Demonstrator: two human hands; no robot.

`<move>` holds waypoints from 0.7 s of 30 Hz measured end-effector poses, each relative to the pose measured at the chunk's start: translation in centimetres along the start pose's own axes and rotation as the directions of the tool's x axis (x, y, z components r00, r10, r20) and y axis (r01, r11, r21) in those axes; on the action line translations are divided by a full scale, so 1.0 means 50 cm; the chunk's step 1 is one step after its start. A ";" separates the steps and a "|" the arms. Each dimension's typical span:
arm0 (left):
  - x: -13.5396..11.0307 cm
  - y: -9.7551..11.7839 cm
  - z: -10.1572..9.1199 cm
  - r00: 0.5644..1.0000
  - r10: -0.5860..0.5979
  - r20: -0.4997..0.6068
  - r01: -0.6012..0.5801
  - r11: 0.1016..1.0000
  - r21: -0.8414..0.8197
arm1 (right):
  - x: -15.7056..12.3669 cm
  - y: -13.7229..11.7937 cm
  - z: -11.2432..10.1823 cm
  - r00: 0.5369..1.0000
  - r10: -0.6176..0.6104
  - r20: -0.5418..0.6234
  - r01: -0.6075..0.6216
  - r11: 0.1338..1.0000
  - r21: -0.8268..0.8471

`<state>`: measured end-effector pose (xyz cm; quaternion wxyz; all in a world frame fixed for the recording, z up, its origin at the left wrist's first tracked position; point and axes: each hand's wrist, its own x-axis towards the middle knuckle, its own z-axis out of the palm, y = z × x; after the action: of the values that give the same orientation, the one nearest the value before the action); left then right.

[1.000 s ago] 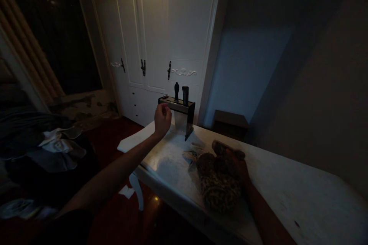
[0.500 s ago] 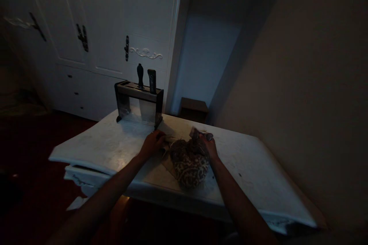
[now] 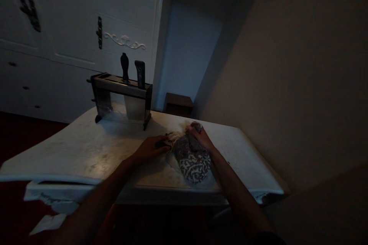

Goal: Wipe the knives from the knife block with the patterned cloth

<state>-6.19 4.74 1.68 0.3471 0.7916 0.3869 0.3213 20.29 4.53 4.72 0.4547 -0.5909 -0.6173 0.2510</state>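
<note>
A bundle of patterned cloth [image 3: 193,159] lies on the white table [image 3: 86,149] in dim light. My left hand [image 3: 152,147] rests on the table at the cloth's left edge, fingers curled onto a pale corner of it. My right hand [image 3: 200,136] grips the far top end of the cloth, fingers closed round it. A knife rack [image 3: 120,97] with two dark knife handles [image 3: 132,72] stands at the back of the table, apart from both hands.
White wardrobe doors with dark handles [image 3: 99,32] rise behind the table. A small dark stool or box [image 3: 178,101] sits in the corner by the wall. A plain wall runs along the right. The floor at left is dark, with a scrap of paper [image 3: 47,224] on it.
My left hand came down from near the knife rack onto the table beside the cloth. The view swung right and closer. My right hand stayed on the cloth's far end.
</note>
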 end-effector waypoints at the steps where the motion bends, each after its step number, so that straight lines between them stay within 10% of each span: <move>1: 0.001 0.000 0.000 1.000 0.011 0.012 -0.012 1.000 0.024 | -0.005 -0.014 0.008 0.989 0.005 0.150 0.012 0.994 -0.107; 4: 0.002 0.000 -0.002 0.998 0.064 0.029 -0.066 0.994 0.083 | -0.021 -0.057 0.035 0.868 0.112 0.485 0.090 0.923 -0.374; 9: 0.005 -0.014 -0.002 0.986 0.134 0.101 -0.141 0.987 0.071 | -0.029 -0.106 0.066 0.746 0.001 0.666 0.377 0.824 -0.422; 16: 0.003 -0.029 -0.003 0.989 0.104 0.101 -0.101 0.994 -0.040 | -0.045 -0.119 0.040 0.849 0.041 0.527 0.361 0.683 -0.635; 21: -0.001 -0.011 -0.014 0.996 0.045 0.078 -0.039 0.996 -0.078 | -0.038 -0.075 -0.072 0.847 0.093 0.523 0.137 0.913 -0.385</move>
<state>-6.97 5.19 1.61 0.3856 0.7978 0.3435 0.3112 21.26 1.25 9.07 0.1359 -0.5727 -0.7640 0.2645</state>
